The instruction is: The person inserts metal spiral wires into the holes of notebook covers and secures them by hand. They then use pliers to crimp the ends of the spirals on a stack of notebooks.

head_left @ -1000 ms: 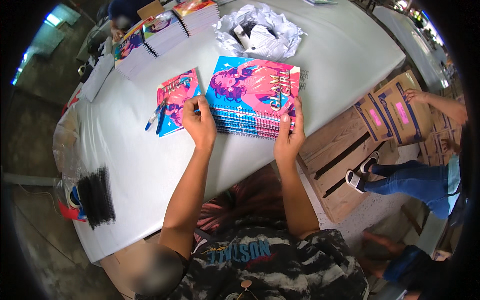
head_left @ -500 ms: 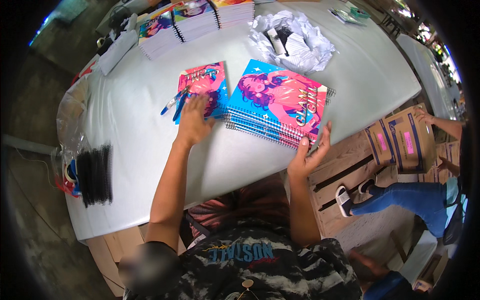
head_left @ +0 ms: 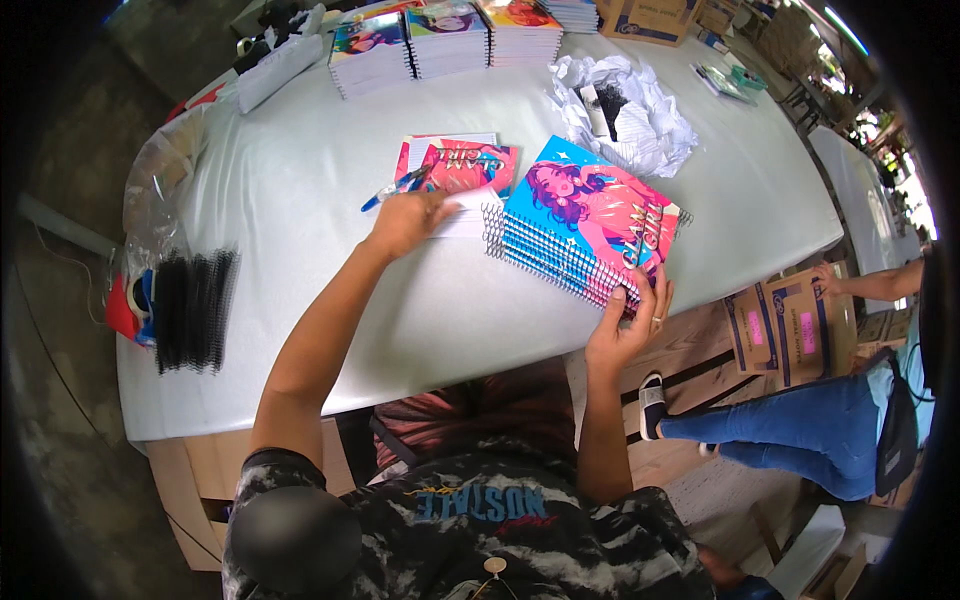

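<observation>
A stack of spiral notebooks (head_left: 595,205) with pink-and-blue illustrated covers lies in front of me, its wire bindings facing me. My right hand (head_left: 627,325) grips the stack's near right corner, thumb and fingers bent around it. Left of the stack, a smaller notebook (head_left: 470,168) with a similar cover has white pages (head_left: 470,215) showing at its near side. Closed at those pages is my left hand (head_left: 408,222), its fingertips bent at the paper edge and partly hidden. Blue pens (head_left: 385,190) lie beside that hand, against the smaller notebook.
Crumpled white paper (head_left: 650,130) with black coils inside sits beyond the stack. Thick notebook piles (head_left: 450,55) line the far side. Black binding coils (head_left: 195,310) lie at the left, near a clear plastic bag (head_left: 160,180). At right, another person holds a cardboard box (head_left: 800,325).
My left hand has gone from lying spread on the small notebook to closing at its near edge, where white pages now show. My right fingers have curled around the stack's corner. The view has shifted.
</observation>
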`<act>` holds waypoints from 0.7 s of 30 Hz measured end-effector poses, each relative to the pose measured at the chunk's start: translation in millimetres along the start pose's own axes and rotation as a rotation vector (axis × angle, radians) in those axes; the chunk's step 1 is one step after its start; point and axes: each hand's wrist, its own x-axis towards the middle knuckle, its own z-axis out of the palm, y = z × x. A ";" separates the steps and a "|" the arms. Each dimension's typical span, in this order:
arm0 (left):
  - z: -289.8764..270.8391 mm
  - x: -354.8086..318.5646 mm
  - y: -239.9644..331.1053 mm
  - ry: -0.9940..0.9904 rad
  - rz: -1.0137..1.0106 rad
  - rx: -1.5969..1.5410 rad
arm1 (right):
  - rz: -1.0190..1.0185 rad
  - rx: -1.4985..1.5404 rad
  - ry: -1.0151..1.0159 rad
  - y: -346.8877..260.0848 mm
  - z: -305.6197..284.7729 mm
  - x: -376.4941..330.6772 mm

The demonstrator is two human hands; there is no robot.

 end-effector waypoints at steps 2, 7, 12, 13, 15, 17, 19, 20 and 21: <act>19.9 -8.5 -2.7 0.199 0.360 0.027 | -0.021 -0.030 -0.022 0.0 -2.8 2.1; 38.9 -21.7 -1.2 0.323 0.352 0.153 | 0.042 0.025 -0.074 -2.7 -5.8 -1.2; 17.9 -12.9 -10.8 0.094 0.196 -0.095 | 0.083 0.137 -0.058 1.4 -3.2 -5.5; 12.2 -9.0 -10.6 0.034 0.143 -0.141 | 0.088 0.144 -0.053 1.8 -2.7 -5.8; 11.0 -0.4 -14.8 0.150 0.077 -0.238 | 0.087 0.142 -0.051 1.0 -2.7 -5.4; 20.1 16.4 -32.5 0.460 0.112 -0.311 | 0.079 0.132 -0.060 -0.8 -2.5 -4.3; 3.4 32.7 -31.5 0.582 -0.070 -0.523 | 0.035 -0.009 -0.104 -3.9 -7.1 -1.7; -8.6 36.8 -25.7 0.640 -0.162 -0.630 | 0.013 -0.082 -0.125 -6.2 -11.0 1.2; -22.6 37.6 -13.9 0.737 -0.108 -0.815 | 0.002 -0.168 -0.114 -10.0 -15.3 3.5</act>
